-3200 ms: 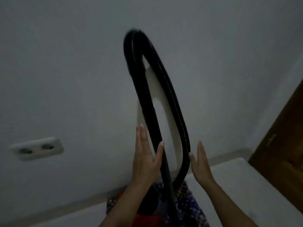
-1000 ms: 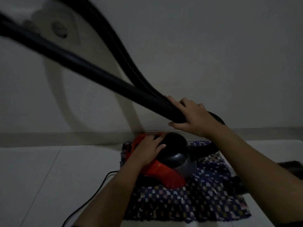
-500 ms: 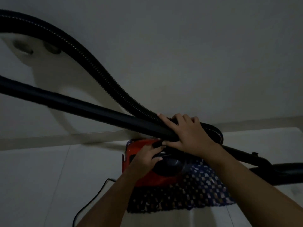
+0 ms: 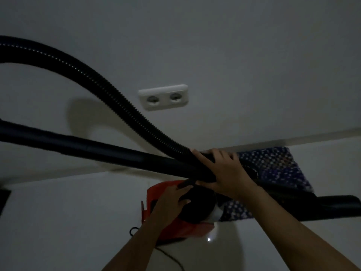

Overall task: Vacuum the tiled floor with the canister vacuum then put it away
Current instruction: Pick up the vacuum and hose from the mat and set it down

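The red and black canister vacuum (image 4: pixel 175 229) sits low in the middle of the dim head view, on the white tiled floor (image 4: pixel 58 222). My left hand (image 4: pixel 172 200) grips the black handle on top of the canister. My right hand (image 4: pixel 224 173) holds the black rigid tube (image 4: pixel 93 148) and the ribbed hose (image 4: pixel 109 94) together where they cross above the canister. The tube runs off the left edge, and the hose arcs up and to the left. A black nozzle piece (image 4: pixel 336 207) sticks out to the right.
A blue checked mat (image 4: pixel 281 165) lies on the floor against the wall, behind my right hand. A white double wall socket (image 4: pixel 163 97) is on the wall above. The vacuum's black cord (image 4: pixel 168 257) trails over the tiles. A dark object (image 4: pixel 4 200) touches the left edge.
The canister has come off the checked mat toward me onto bare tile. The view has swung so the socket is now in the middle. Both hands keep their holds.
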Motion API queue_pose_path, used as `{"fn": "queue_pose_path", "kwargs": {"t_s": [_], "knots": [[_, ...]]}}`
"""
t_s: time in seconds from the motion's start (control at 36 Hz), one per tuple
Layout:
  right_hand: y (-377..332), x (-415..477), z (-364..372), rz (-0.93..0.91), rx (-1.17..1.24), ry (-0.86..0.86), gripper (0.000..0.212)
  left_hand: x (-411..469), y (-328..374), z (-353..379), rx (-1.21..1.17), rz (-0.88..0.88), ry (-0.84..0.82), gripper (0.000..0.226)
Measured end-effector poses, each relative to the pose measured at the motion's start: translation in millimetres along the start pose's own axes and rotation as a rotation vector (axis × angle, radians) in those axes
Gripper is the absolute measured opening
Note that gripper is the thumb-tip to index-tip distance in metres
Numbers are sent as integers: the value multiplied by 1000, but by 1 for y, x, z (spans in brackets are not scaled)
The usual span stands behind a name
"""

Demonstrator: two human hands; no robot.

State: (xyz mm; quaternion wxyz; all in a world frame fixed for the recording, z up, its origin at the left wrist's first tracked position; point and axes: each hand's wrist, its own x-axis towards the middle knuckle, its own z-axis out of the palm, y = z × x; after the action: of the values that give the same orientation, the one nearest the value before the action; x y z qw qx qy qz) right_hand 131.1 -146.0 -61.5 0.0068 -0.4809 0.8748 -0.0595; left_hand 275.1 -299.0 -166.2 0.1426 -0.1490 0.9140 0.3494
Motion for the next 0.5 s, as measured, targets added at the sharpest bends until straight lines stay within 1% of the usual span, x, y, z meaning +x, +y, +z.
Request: {"fn": "queue_pose_path", "kwargs": {"t_s": [0.14, 0.25, 0.36, 0.5], "knots": [[-112, 18, 0, 88, 19, 10, 81, -61, -66, -56, 17, 17, -29, 50], [-182, 37, 6, 111, 52, 47, 78, -91, -119, -93, 73, 26, 5, 48], [-230, 57, 25, 143, 51, 76, 79, -108, -173, -108, 106, 17, 54, 45], [-256, 71, 81, 111, 75, 109, 79, -106, -234, -99, 127, 17, 106, 45]]}}
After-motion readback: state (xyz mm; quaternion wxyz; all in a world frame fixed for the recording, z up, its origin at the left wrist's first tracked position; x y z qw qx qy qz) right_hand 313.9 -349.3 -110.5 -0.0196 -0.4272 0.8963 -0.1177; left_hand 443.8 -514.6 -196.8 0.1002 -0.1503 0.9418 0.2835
